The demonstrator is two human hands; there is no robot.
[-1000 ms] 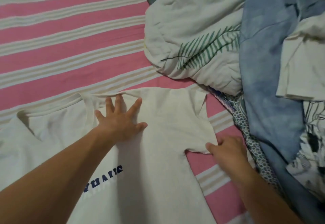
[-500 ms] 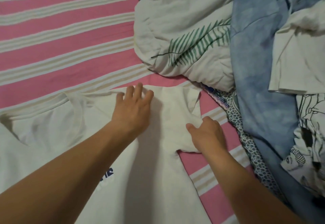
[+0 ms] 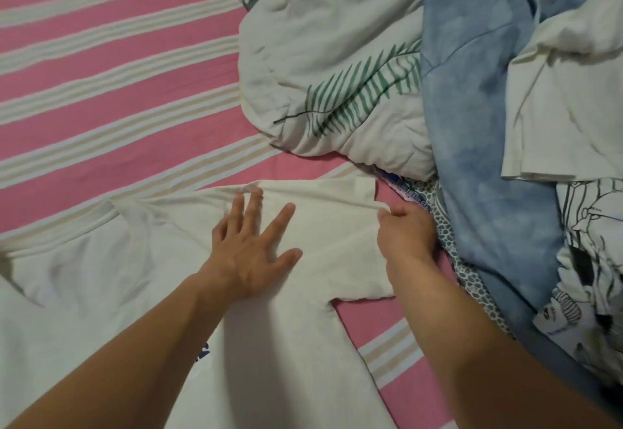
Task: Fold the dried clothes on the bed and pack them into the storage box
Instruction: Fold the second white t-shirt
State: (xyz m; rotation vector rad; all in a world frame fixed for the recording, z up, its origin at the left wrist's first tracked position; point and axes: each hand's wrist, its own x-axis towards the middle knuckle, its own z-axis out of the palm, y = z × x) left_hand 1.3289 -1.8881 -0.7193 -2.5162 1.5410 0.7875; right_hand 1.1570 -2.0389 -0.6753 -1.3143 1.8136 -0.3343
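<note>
Head view: a white T-shirt (image 3: pixel 286 344) lies flat on the pink striped bed (image 3: pixel 118 91), its hem cut off by the lower frame edge. Left hand (image 3: pixel 251 253) rests on it, fingers spread. Right hand (image 3: pixel 406 236) pinches the sleeve (image 3: pixel 350 243) edge; its fingertips are hidden. Dark blue lettering (image 3: pixel 203 351) is mostly covered by the left forearm. A heap of laundry (image 3: pixel 472 108) lies on the right.

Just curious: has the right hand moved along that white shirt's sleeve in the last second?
Yes. The right hand went from the sleeve's lower hem up toward the leaf-print quilt, pinching the sleeve.
</note>
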